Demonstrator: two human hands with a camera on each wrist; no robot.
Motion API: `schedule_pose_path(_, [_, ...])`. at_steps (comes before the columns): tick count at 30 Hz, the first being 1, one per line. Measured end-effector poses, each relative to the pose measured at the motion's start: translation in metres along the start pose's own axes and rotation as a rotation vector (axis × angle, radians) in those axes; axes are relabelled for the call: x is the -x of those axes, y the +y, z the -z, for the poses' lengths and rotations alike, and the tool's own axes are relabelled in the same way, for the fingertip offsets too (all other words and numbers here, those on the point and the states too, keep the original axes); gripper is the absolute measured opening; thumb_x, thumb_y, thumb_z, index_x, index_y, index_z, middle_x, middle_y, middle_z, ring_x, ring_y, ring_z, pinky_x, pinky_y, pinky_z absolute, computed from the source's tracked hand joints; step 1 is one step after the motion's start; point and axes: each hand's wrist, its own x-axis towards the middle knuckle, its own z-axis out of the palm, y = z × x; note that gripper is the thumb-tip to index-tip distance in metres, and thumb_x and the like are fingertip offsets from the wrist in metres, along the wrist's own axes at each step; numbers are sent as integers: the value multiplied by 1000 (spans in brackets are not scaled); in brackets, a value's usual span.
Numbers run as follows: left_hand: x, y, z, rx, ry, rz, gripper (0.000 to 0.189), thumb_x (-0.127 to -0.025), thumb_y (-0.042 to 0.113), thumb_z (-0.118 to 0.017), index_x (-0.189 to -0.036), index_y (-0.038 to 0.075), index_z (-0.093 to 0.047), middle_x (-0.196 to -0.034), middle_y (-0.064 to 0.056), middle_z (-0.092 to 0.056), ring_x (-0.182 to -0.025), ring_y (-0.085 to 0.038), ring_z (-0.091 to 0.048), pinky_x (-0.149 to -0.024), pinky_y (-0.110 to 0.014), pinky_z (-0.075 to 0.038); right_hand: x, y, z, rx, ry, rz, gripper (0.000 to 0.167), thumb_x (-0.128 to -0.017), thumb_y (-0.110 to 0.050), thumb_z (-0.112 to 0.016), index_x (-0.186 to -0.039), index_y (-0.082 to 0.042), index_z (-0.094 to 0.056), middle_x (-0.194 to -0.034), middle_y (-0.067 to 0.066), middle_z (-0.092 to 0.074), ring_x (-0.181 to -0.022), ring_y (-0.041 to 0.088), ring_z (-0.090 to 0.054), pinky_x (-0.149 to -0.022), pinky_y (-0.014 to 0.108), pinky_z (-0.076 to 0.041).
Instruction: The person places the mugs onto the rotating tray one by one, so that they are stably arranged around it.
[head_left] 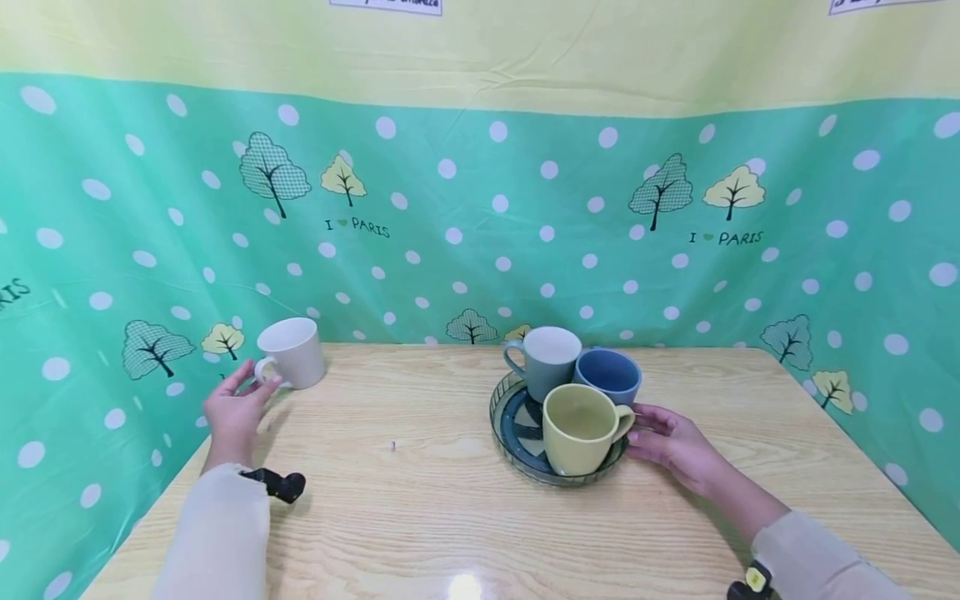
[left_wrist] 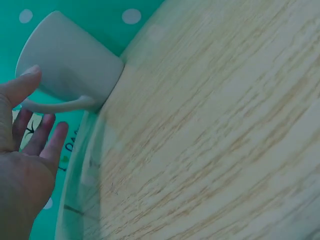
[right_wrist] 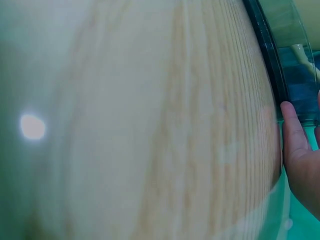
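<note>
A white mug (head_left: pixel 291 354) stands at the far left of the table, its handle toward my left hand (head_left: pixel 236 412). In the left wrist view, the thumb (left_wrist: pixel 25 85) is by the mug's side above the handle (left_wrist: pixel 62 105), and loosely spread fingers lie below it. A round glass tray (head_left: pixel 517 462) with a dark pattern holds a yellow-green mug (head_left: pixel 573 437), a grey-blue mug (head_left: pixel 546 367) and a blue mug (head_left: pixel 611 379). My right hand (head_left: pixel 675 446) touches the tray's right side with extended fingers, beside the yellow-green mug's handle. The tray partly hides the fingertips.
The light wooden table (head_left: pixel 420 517) ends at the back against a green dotted curtain (head_left: pixel 480 225), which also hangs along both sides. A tiny pinkish bit (head_left: pixel 393 446) lies left of the tray. Black wrist cameras (head_left: pixel 285 486) are strapped over the pale sleeves.
</note>
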Motion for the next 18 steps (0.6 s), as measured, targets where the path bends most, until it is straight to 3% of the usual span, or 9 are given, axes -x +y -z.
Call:
schedule_pose_path(6, [-5, -3, 0, -73, -2, -53, 66, -81, 7, -79, -141, 12, -51, -144, -12, -49, -106, -5, -61, -77, -7, -51, -1, 0, 0, 1, 7, 6, 69, -91, 9, -57, -144, 19, -13, -124, 13, -51, -103, 17, -64, -93, 40, -56])
schedule_pose_path(10, [-11, -6, -1, -146, 43, -106, 58, -82, 7, -79, -135, 7, -56, -114, -1, -68, -85, 2, -61, -73, -6, -52, -1, 0, 0, 5, 5, 6, 69, -92, 8, -56, -144, 19, -12, -125, 14, -50, -103, 17, -64, -93, 40, -55])
schedule_pose_path(13, [-14, -9, -2, -194, 82, -161, 50, -85, 7, -76, -132, 3, -58, -90, 11, -65, -77, 5, -60, -69, -6, -52, -1, 0, 1, 4, 5, 2, 70, -92, 8, -56, -144, 19, -12, -127, 15, -49, -104, 17, -63, -94, 41, -55])
schedule_pose_path(18, [-14, -11, -5, -202, 133, -187, 43, -86, 7, -74, -127, 0, -61, -79, 13, -61, -71, 5, -59, -64, -6, -53, -1, 1, 0, 4, 11, -1, 70, -92, 8, -57, -145, 18, -12, -129, 18, -48, -104, 17, -63, -94, 41, -55])
